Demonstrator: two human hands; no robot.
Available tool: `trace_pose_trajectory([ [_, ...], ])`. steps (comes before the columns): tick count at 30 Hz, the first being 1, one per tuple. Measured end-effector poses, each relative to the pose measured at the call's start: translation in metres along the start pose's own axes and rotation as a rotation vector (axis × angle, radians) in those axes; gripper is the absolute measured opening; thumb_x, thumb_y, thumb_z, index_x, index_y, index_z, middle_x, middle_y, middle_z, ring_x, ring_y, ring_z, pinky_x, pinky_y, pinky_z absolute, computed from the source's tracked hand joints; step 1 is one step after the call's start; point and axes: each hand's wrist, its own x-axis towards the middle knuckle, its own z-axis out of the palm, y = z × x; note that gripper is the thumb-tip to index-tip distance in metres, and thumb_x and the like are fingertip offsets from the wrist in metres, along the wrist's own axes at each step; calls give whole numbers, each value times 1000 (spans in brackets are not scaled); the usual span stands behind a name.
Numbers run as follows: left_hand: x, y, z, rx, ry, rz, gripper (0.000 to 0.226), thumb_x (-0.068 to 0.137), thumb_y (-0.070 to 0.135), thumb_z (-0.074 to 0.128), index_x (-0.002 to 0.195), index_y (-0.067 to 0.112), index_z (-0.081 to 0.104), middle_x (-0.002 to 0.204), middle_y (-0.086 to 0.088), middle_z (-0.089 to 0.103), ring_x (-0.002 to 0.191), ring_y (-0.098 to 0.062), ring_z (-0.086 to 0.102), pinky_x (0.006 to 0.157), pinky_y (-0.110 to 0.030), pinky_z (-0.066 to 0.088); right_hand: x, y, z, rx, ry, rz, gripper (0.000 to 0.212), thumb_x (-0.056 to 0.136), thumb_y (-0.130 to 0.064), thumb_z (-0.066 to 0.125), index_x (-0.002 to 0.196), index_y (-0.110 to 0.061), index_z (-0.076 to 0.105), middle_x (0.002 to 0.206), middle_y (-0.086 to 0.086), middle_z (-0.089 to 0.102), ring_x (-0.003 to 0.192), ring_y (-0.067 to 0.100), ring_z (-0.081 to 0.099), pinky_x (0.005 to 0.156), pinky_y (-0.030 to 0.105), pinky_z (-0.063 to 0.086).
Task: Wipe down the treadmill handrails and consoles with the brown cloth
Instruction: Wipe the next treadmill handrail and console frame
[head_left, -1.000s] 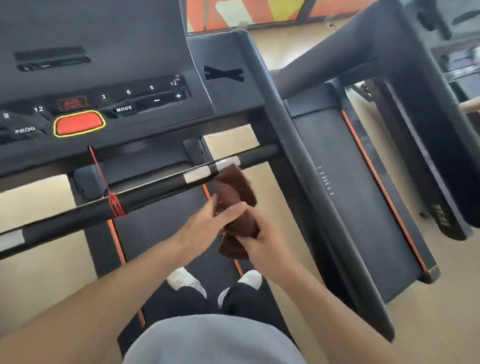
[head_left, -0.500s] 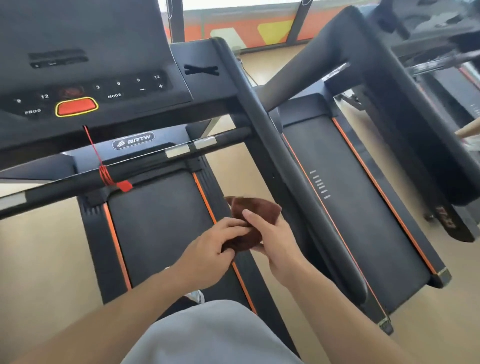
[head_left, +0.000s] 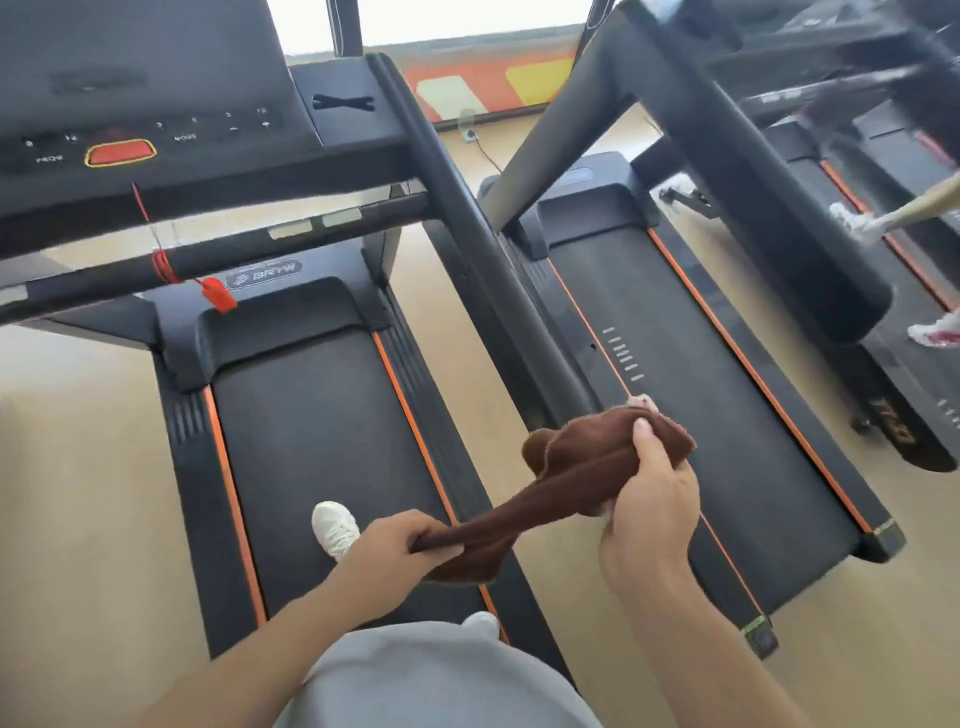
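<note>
From the head camera, the brown cloth (head_left: 582, 483) is stretched in the air between both hands, above the right edge of the near treadmill's belt (head_left: 322, 447) and the gap to the neighbouring machine. The left hand (head_left: 400, 545) pinches the cloth's lower left end, fingers curled round it. The right hand (head_left: 649, 499) grips the bunched upper end, thumb laid across the top of the fabric. The cloth touches no part of either treadmill.

At the far end of the near treadmill, the console (head_left: 156, 119) carries a red stop button (head_left: 120, 153) with a yellow outline. Below it runs the front crossbar (head_left: 218, 257), with a red safety cord (head_left: 163, 267) wound round it and a red clip (head_left: 218, 295) hanging from it. The right handrail (head_left: 462, 218) slopes down from the console's right corner towards the cloth, ending near it. A white shoe (head_left: 335, 527) stands on the belt, just left of the left hand. The second treadmill's belt (head_left: 691, 410) lies beyond the right hand.
</note>
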Motion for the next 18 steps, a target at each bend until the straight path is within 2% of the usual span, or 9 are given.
trace_pose_trajectory([
  [2, -2, 10, 10, -53, -40, 22, 5, 89, 36, 75, 86, 32, 75, 83, 17, 71, 77, -5, 69, 83, -36, 59, 1, -8, -26, 4, 61, -25, 14, 103, -25, 58, 111, -30, 69, 103, -11, 76, 94, 10, 73, 95, 34, 58],
  [4, 1, 23, 18, -95, -92, 31, 4, 91, 32, 74, 88, 32, 76, 85, 12, 74, 79, -8, 73, 84, -34, 61, 3, -15, -50, 21, 124, -55, 15, 104, -24, 55, 111, -30, 67, 80, -14, 75, 73, 5, 72, 78, 27, 60],
  [5, 2, 30, 21, -97, -116, 33, 5, 92, 30, 73, 90, 32, 77, 85, 14, 74, 81, -5, 73, 84, -32, 61, 4, -19, -59, 34, 161, -66, 18, 104, -24, 55, 116, -29, 68, 81, -13, 75, 75, 7, 72, 76, 29, 59],
  [7, 9, 44, 25, -83, -127, 58, 7, 94, 28, 71, 92, 28, 78, 80, 21, 72, 79, 5, 67, 82, -24, 57, 11, -25, -74, 75, 228, -107, 25, 103, -28, 58, 125, -29, 69, 106, -8, 75, 95, 14, 70, 86, 36, 59],
  [10, 25, 62, 28, -226, -3, 53, 2, 93, 31, 72, 93, 30, 74, 86, 10, 75, 84, -1, 68, 82, -24, 53, 26, -32, -78, 26, 36, -241, 46, 103, -34, 58, 149, -26, 52, 109, -15, 73, 106, 10, 70, 88, 28, 60],
  [12, 40, 65, 27, -306, 161, -4, 29, 89, 38, 75, 115, 32, 64, 110, 16, 71, 106, -3, 63, 93, -21, 47, 45, -23, -72, -366, -178, -339, 70, 100, -35, 63, 161, -24, 29, 131, -21, 63, 122, 2, 60, 103, 22, 50],
  [14, 53, 65, 23, -258, 251, -59, 58, 90, 42, 73, 141, 30, 48, 138, 19, 53, 128, -4, 50, 106, -24, 37, 70, -2, -57, -864, -330, -357, 89, 93, -43, 71, 164, -23, 21, 153, -17, 41, 143, 7, 40, 118, 28, 34],
  [16, 65, 66, 21, -264, 208, -97, 60, 97, 40, 64, 151, 28, 39, 150, 14, 46, 136, -8, 44, 108, -26, 33, 87, 25, -36, -1267, -425, -378, 107, 84, -58, 75, 164, -27, 9, 161, -9, 31, 147, 16, 31, 118, 39, 34],
  [18, 77, 67, 26, -361, 99, -144, 51, 103, 37, 54, 151, 29, 40, 151, 10, 48, 130, -7, 48, 105, -24, 33, 98, 45, -12, -1508, -386, -472, 112, 81, -65, 73, 161, -30, 3, 157, -3, 35, 140, 23, 43, 105, 44, 48],
])
